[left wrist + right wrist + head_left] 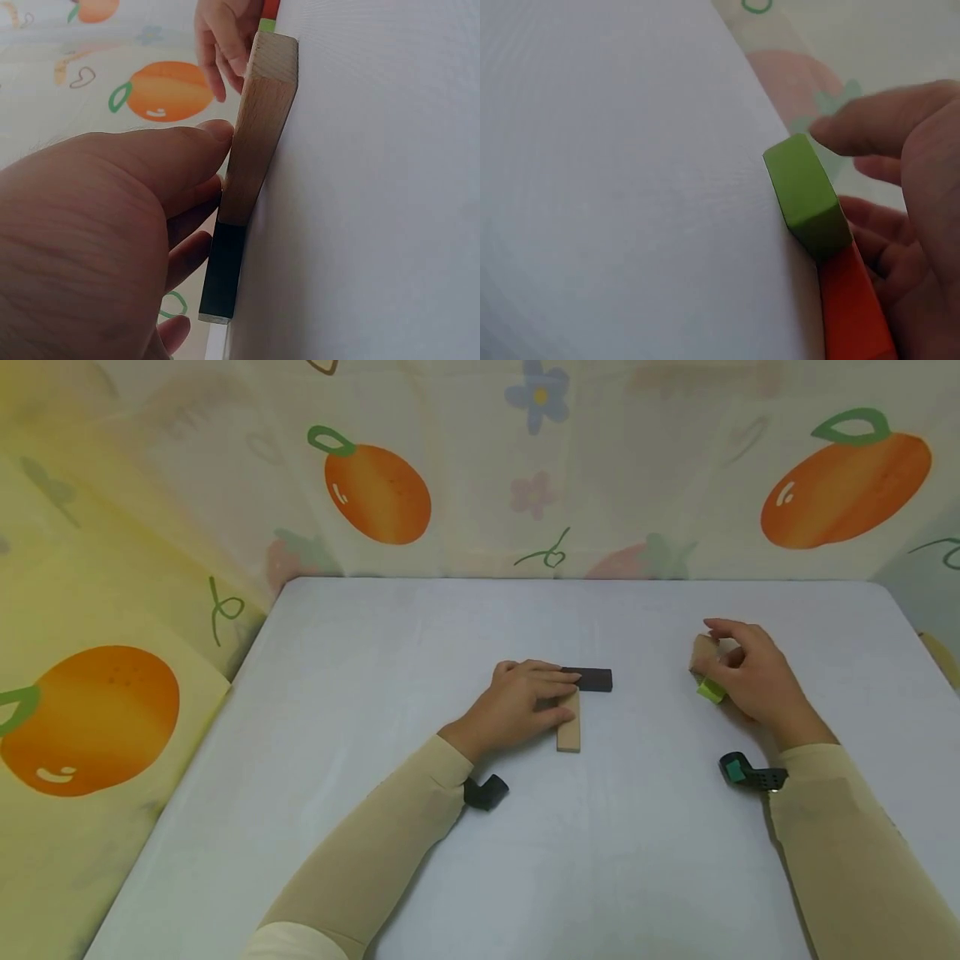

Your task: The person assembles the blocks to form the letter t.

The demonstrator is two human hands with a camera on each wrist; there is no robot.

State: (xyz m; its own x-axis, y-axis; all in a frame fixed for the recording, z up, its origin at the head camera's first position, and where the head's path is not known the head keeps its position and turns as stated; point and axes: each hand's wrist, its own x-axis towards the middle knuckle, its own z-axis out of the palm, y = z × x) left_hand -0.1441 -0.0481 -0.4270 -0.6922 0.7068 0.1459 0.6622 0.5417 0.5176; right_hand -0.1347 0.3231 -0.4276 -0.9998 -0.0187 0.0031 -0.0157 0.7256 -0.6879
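Note:
In the head view, the left hand point(525, 702) lies over a dark block point(596, 680) and a pale wooden block point(569, 735), which meet at an angle on the table. Its fingers extend along them; in the left wrist view the thumb point(217, 131) touches the wooden block point(262, 127), and the dark block point(223, 270) adjoins that one's end. Over at the right, the right hand point(757, 677) is beside a green block point(806, 195), its thumb just off it with fingers loosely bent. A red block point(851, 307) adjoins the green one. A tan piece point(703, 653) shows by the fingertips, its kind unclear.
A white-covered table point(637, 860) spreads beneath both hands. Behind it hangs a fruit-print cloth point(465, 468), which also runs along the left side. Small black wrist devices sit on both sleeves, the left one point(486, 792) close to the tabletop.

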